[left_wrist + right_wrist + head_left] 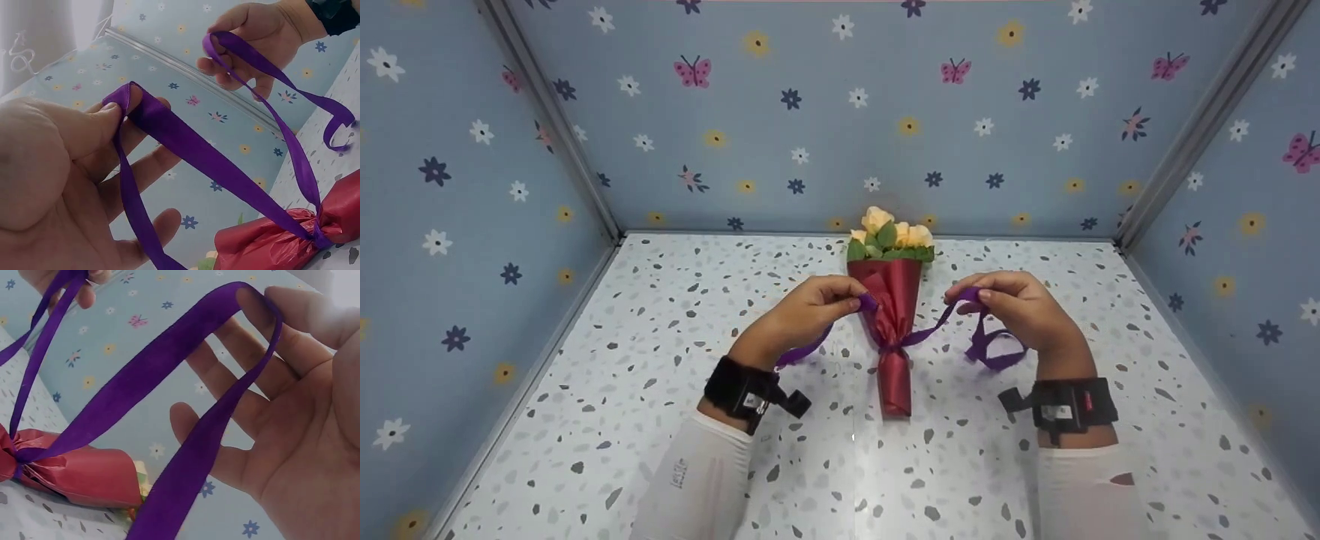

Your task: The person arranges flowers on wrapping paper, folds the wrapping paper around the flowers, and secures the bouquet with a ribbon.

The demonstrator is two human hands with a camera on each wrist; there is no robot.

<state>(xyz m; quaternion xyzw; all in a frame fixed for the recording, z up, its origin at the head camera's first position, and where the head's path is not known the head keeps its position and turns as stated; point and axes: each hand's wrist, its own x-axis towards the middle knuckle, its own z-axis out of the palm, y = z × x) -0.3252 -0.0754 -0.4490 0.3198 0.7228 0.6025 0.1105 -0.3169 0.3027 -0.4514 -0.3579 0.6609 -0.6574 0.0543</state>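
A bouquet of pale yellow roses [916,235] in dark red wrapping [904,289] lies on the table, blossoms toward the back wall. Purple ribbon [214,160] is tied around its narrow waist, and two lengths come off the tie. My left hand [814,304], left of the wrapping, pinches one length between thumb and forefinger; its loose end hangs down by the wrist. On the other side, my right hand [1020,304] pinches the second length, whose tail curls below the fingers. Both hands are raised, and the ribbon rises from the tie to each.
A white speckled table [660,420] carries the bouquet. Blue panels with flowers and butterflies [825,67] enclose it at the back, left and right, joined by grey metal corner strips [562,135]. Each wrist wears a black strap [1076,405].
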